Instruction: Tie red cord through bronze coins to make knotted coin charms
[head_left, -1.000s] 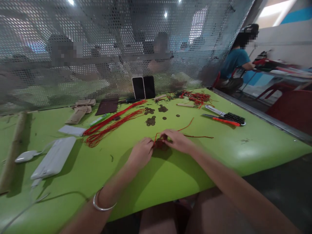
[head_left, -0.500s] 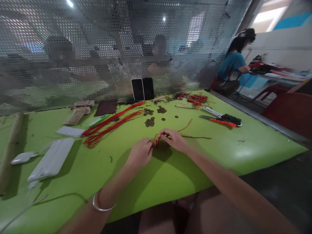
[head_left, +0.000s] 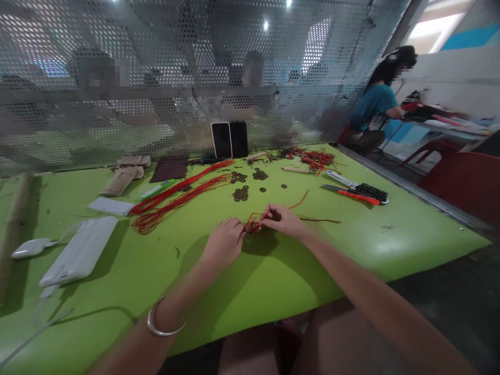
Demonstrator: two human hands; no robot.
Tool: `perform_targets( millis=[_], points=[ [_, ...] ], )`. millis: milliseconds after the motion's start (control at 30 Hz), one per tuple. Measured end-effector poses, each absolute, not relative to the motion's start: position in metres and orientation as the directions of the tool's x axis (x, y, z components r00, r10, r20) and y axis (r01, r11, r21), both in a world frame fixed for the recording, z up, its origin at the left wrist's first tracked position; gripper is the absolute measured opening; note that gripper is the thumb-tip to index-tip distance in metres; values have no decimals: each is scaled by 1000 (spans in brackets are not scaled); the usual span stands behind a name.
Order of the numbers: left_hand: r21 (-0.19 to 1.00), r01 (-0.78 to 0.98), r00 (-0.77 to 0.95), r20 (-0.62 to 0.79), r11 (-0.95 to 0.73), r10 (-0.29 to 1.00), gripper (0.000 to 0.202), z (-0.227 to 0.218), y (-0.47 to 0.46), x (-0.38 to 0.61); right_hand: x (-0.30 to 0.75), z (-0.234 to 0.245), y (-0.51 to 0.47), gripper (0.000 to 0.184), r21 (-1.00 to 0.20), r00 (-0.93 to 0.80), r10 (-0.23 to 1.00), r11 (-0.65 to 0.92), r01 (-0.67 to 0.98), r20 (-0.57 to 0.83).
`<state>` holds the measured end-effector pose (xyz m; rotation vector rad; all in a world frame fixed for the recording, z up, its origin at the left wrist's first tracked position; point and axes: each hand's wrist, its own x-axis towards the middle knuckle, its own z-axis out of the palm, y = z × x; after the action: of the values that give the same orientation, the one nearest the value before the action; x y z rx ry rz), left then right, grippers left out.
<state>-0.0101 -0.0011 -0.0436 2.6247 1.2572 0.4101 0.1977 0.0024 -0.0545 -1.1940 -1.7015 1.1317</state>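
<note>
Between my hands, just above the green table (head_left: 297, 281), runs a looped red cord (head_left: 254, 225). My left hand (head_left: 226, 238) is closed on the cord's left part, back of the hand up. Thumb and fingers of my right hand (head_left: 284, 220) pinch the cord at its right side. Two loose cord ends stretch out to the right past my right hand. Small dark holed coins (head_left: 240, 194) lie in several clusters beyond my hands, with a few single ones beside them. Whether a coin sits in the cord loops is too small to tell.
Bundles of red cord (head_left: 183, 203) lie to the left, near a white power bank (head_left: 80, 250). Scissors (head_left: 355, 195) and a brush (head_left: 367, 189) are at the right. Two phones (head_left: 222, 140) lean against the perforated metal screen (head_left: 172, 114). A person (head_left: 377, 107) sits further right.
My right hand has shifted slightly right, away from my left, and the cord loops between them look more spread. Both hands keep hold of the cord.
</note>
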Motion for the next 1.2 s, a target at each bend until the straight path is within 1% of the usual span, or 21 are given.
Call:
perform_targets(
  millis=[100, 167, 267, 367, 467, 500, 567, 600, 667, 767, 800, 833, 967, 1033, 1067, 1133, 1167, 1200],
  points=[
    [318, 737, 582, 150, -596, 799, 28, -43, 1, -13, 199, -51, 0, 21, -880, -319, 940, 251, 404, 121],
    [327, 736, 577, 156, -593, 802, 28, -42, 1, -14, 200, -51, 0, 17, -828, -320, 933, 306, 470, 163],
    [317, 737, 580, 155, -597, 799, 28, -42, 2, -15, 204, -53, 1, 11, -714, -298, 925, 372, 593, 234],
    [309, 739, 585, 147, -598, 798, 28, -44, 2, -15, 210, -53, 4, 13, -624, -241, 924, 379, 683, 297],
    [326, 732, 587, 144, -598, 797, 27, -46, 2, -15, 217, -53, 6, 14, -587, -164, 913, 370, 720, 375],
    [327, 730, 589, 146, -600, 795, 27, -47, 1, -15, 219, -53, 8, 13, -615, -137, 910, 370, 696, 392],
    [319, 730, 590, 153, -605, 793, 27, -48, 1, -15, 220, -54, 10, 8, -729, -101, 918, 369, 577, 384],
    [316, 733, 586, 157, -603, 795, 27, -48, 1, -15, 219, -55, 10, 8, -794, -95, 929, 356, 494, 357],
    [312, 743, 574, 157, -592, 804, 28, -48, 1, -15, 216, -57, 12, 16, -901, -102, 956, 295, 318, 276],
    [310, 750, 566, 158, -585, 809, 28, -47, 1, -15, 212, -59, 12, 23, -978, -109, 982, 167, 126, 154],
    [308, 747, 569, 163, -590, 806, 28, -47, 1, -15, 211, -60, 13, 24, -986, -94, 987, 140, 96, 131],
    [306, 744, 572, 168, -594, 803, 28, -46, 1, -15, 211, -61, 13, 24, -985, -71, 990, 133, 109, 126],
    [292, 752, 572, 158, -591, 805, 28, -46, 3, -17, 219, -59, 15, 21, -946, 43, 984, 152, 285, 171],
    [284, 763, 564, 148, -581, 813, 28, -45, 5, -19, 225, -56, 15, 16, -891, 54, 972, 185, 414, 227],
    [278, 766, 561, 148, -579, 814, 28, -46, 5, -20, 227, -54, 14, 13, -835, 42, 960, 220, 504, 278],
    [263, 772, 560, 151, -579, 815, 28, -46, 6, -21, 231, -52, 12, 7, -658, -17, 925, 282, 698, 379],
    [255, 774, 561, 150, -580, 814, 28, -46, 7, -21, 233, -51, 11, 7, -568, -55, 913, 298, 767, 404],
    [248, 776, 561, 148, -580, 814, 28, -46, 7, -22, 234, -51, 11, 8, -506, -87, 910, 303, 808, 406]
  ],
)
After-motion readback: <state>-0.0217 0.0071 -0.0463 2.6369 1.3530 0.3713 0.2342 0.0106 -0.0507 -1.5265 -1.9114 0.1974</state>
